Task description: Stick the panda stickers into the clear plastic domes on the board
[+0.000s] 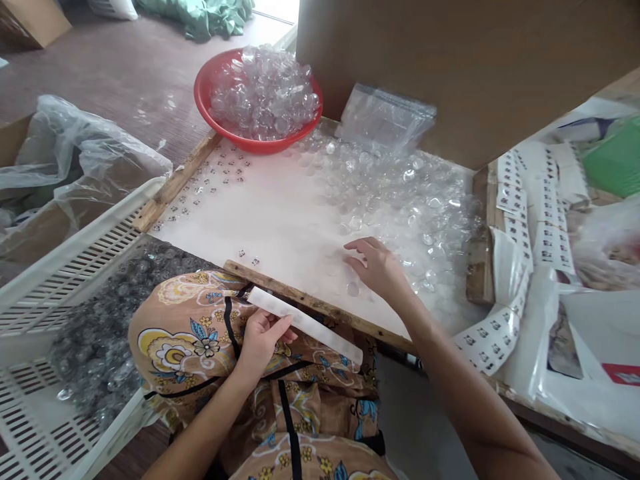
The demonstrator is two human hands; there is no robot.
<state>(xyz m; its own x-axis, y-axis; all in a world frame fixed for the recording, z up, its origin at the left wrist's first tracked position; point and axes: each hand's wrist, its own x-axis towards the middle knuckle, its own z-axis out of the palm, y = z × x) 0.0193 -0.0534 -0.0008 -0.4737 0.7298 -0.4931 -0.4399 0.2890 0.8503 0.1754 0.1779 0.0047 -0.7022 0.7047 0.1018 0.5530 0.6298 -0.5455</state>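
My left hand grips one end of a long white strip over my lap, against the near wooden edge of the board. My right hand lies flat on the white board, fingers spread, touching small clear domed pieces at the edge of a large loose pile. One clear piece lies just under the hand. Small dark printed stickers are laid in rows on the left part of the board.
A red bowl heaped with clear pieces stands at the board's far left corner. Clear plastic bags lean against a cardboard box. Sticker sheets lie at right. A white slatted crate holding more clear pieces sits at left.
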